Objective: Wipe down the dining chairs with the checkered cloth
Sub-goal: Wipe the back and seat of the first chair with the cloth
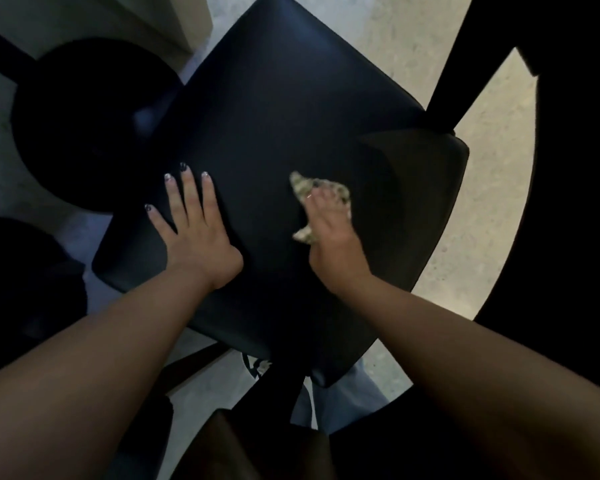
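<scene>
Cloth (321, 202) sits bunched on the black chair seat (274, 109), under the right hand (333, 237), whose grip holds it. Left hand (194, 233) lies flat on the seat, fingers straight.

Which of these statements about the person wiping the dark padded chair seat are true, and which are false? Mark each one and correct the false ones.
1. The right hand holds the crumpled checkered cloth against the dark padded chair seat. True.
2. The left hand is clenched in a fist above the seat. False: it lies flat on the seat with fingers spread.
3. The cloth is spread out flat across the whole seat. False: it is bunched up under the right hand.
4. The pale speckled floor shows to the right of the seat. True.
5. Both hands grip the cloth. False: only the right hand does.
</scene>
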